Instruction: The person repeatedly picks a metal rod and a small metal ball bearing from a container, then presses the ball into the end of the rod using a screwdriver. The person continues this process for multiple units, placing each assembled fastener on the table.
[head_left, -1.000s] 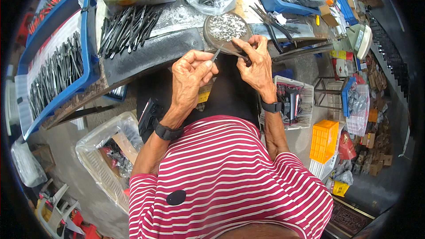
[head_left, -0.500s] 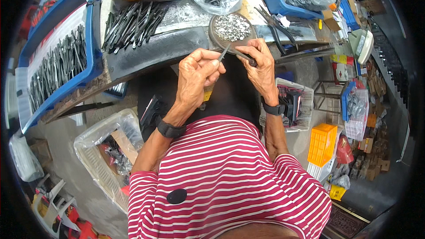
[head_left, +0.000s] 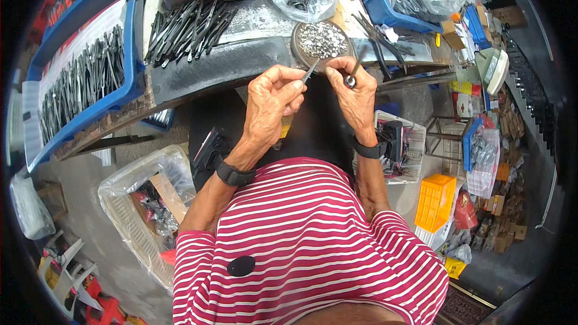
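My left hand [head_left: 269, 103] pinches a slim dark pointed metal piece [head_left: 310, 71] between thumb and fingers, its tip angled up toward the round dish [head_left: 294, 45]. Small shiny silver parts [head_left: 323, 40] fill that dish at the bench edge. In my right hand [head_left: 356, 103] is a dark rod-like tool [head_left: 350, 81] with a rounded, shiny end; the fingers wrap round it and hide part of it. Thumb and forefinger of this hand meet close to the dish's near rim; whether they hold a small part cannot be made out.
A pile of slim black metal pieces [head_left: 188, 31] lies left of the dish. Blue trays [head_left: 133, 54] stand at the far left and back right [head_left: 415, 23]. Pliers [head_left: 378, 45] rest right of the dish. Plastic crates [head_left: 114, 171] sit on the floor either side.
The rod-like tool in my right hand has turned from lying leftward to pointing away, and that hand's fingertips have moved to the dish's near edge. My left hand keeps its pinch.
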### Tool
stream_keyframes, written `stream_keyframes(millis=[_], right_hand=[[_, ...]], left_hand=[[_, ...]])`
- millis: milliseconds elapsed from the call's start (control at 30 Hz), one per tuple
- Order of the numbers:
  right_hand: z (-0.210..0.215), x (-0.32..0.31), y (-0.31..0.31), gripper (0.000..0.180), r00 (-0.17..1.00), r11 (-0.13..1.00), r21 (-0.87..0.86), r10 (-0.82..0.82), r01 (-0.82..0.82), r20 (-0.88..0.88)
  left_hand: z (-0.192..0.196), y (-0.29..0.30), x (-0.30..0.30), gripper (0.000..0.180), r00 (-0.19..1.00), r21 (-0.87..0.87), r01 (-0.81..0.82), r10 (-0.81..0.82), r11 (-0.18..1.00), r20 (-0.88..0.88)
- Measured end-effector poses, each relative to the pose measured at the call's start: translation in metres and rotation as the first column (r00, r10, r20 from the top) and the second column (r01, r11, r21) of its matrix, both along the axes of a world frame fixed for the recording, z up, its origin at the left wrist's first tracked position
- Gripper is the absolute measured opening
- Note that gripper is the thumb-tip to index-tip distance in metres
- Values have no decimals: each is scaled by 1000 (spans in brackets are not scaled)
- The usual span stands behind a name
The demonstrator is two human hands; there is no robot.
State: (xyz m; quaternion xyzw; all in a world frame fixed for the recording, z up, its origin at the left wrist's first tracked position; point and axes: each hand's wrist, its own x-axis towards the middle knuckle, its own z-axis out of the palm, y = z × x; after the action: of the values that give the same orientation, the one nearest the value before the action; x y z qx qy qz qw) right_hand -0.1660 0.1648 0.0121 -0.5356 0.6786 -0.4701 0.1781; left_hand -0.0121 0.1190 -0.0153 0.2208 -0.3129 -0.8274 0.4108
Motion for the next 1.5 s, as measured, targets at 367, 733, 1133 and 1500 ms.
stream_keyframes(millis=[367, 733, 1133, 1500], right_hand=[[10, 31, 1, 14, 968, 998, -31, 60, -54, 244], [1, 33, 2, 14, 971, 993, -114, 50, -24, 235], [5, 29, 0, 24, 841, 989, -133, 127, -66, 526], [-4, 32, -19, 38, 637, 984, -174, 149, -23, 756]], left_hand=[[1, 0, 2, 14, 999, -17, -47, 47, 999, -20], [0, 2, 1, 12, 995, -99, -76, 81, 992, 54], [5, -2, 8, 13, 993, 9, 19, -18, 1000, -115], [19, 0, -3, 9, 936, -310, -274, 327, 910, 132]])
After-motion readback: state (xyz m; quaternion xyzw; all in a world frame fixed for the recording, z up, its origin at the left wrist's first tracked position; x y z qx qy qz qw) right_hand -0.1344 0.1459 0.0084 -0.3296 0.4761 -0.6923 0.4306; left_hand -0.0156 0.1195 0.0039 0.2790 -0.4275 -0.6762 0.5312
